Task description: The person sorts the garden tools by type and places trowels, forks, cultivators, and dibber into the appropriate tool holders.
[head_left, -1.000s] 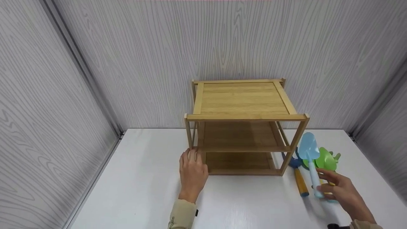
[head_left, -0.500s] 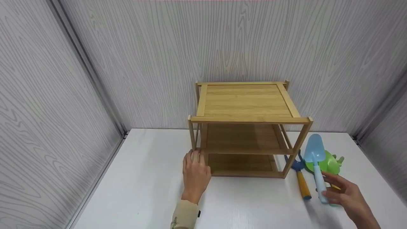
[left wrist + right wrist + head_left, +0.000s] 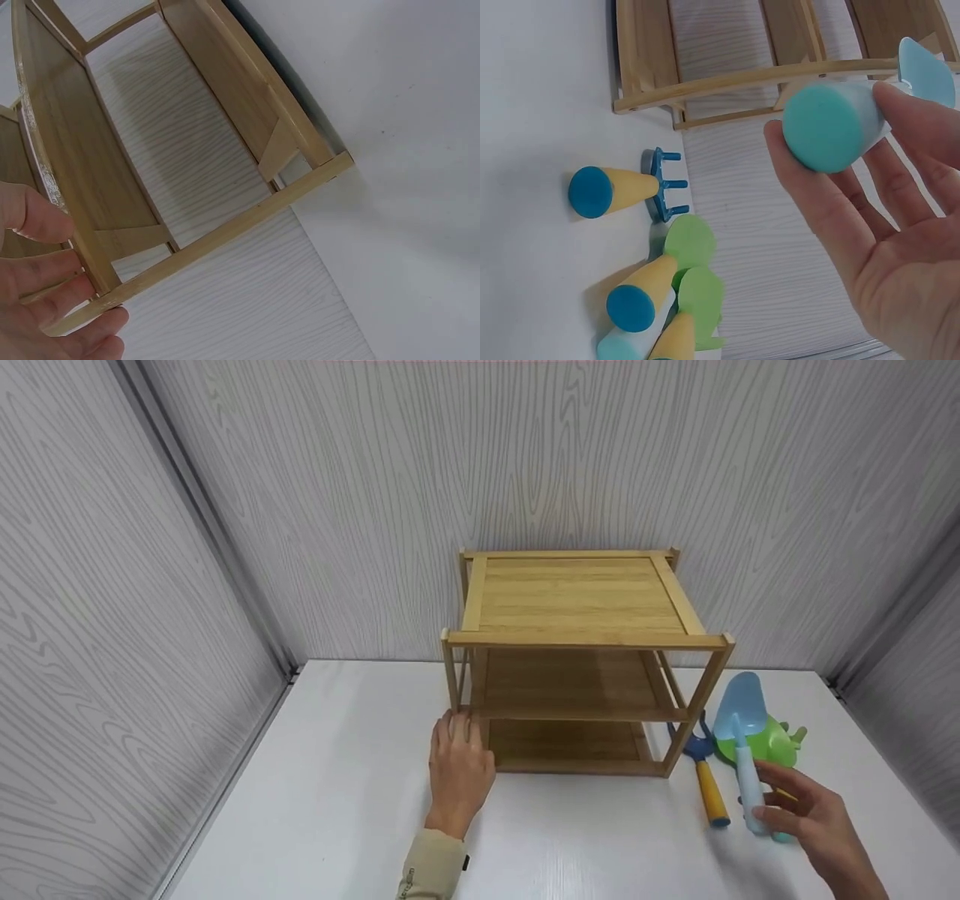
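Observation:
My left hand (image 3: pixel 459 769) grips the left front post of a three-tier wooden rack (image 3: pixel 577 596) at the middle shelf's height. In the left wrist view its thumb and fingers curl around the wood on both sides. My right hand (image 3: pixel 814 814) pinches the pale handle of a light blue trowel (image 3: pixel 741 709) between thumb and fingers, blade pointing away, above the other tools. Its teal handle end (image 3: pixel 825 127) faces the right wrist camera. Left of the trowel lies a blue hand rake (image 3: pixel 712 795) with a yellow handle. Green-headed tools (image 3: pixel 780 746) lie partly hidden beneath the trowel.
In the right wrist view, several tool handles lie bunched together, two with yellow grips (image 3: pixel 671 270) and one pale with a teal end (image 3: pixel 619 349). The white table (image 3: pixel 337 795) meets grey wood-patterned panels (image 3: pixel 360 510) at the back and sides.
The light blue trowel has shifted slightly right relative to the rack, still in my right hand. The head view has moved a little. My left hand stays on the rack post.

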`<move>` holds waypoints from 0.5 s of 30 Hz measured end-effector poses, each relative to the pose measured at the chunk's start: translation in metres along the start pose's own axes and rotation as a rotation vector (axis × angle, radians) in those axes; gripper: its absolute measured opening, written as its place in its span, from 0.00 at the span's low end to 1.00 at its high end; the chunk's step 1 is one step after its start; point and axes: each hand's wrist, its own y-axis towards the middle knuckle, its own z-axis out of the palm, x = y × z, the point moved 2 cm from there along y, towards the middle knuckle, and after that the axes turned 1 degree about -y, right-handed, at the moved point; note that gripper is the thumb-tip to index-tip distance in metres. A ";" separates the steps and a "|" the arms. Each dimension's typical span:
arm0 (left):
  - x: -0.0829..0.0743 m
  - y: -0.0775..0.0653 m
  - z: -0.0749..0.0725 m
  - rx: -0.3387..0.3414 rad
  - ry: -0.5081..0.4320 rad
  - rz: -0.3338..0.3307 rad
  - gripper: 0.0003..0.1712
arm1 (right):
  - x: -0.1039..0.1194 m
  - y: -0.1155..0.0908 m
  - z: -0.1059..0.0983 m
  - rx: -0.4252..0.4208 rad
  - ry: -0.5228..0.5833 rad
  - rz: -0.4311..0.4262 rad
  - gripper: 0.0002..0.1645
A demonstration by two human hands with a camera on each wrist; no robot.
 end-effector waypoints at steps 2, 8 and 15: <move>0.001 0.000 -0.001 -0.005 -0.004 0.002 0.28 | 0.003 -0.002 0.002 -0.021 0.014 -0.048 0.44; 0.001 0.001 -0.001 -0.029 -0.044 0.003 0.25 | 0.011 -0.003 0.011 -0.079 0.062 -0.148 0.42; 0.000 0.001 -0.001 -0.038 -0.033 0.013 0.27 | 0.017 -0.003 0.031 -0.098 0.107 -0.175 0.39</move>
